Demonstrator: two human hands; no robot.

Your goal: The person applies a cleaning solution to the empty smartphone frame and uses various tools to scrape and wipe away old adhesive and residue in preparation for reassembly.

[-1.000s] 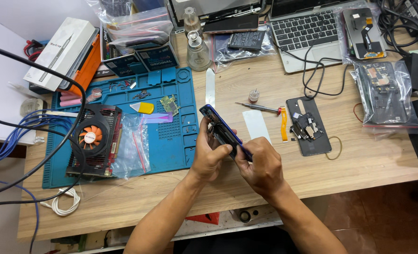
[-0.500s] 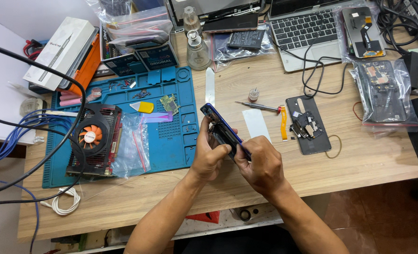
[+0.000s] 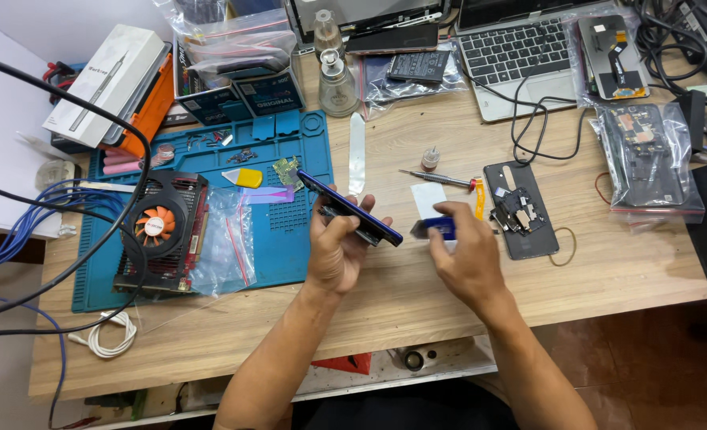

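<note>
At table centre [image 3: 401, 302], above the blue mat's [image 3: 290, 239] 3 o'clock edge: dark-blue phone [image 3: 349, 209] grasped edge-on in left hand [image 3: 337, 247]; right hand [image 3: 465, 259], previously on the phone, now withdrawn toward 3 o'clock, pinching a small blue card [image 3: 435, 229]; separation apparently under way.

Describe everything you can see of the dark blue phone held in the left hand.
The slim dark blue phone shows a glossy blue edge and a dark face, seen nearly edge-on. It is tilted, its far end over the teal work mat and its near end pointing towards the right hand. The left hand grips it from below around the middle, lifted clear of the wooden desk. The right hand, holding a small blue piece, does not touch it.
</note>
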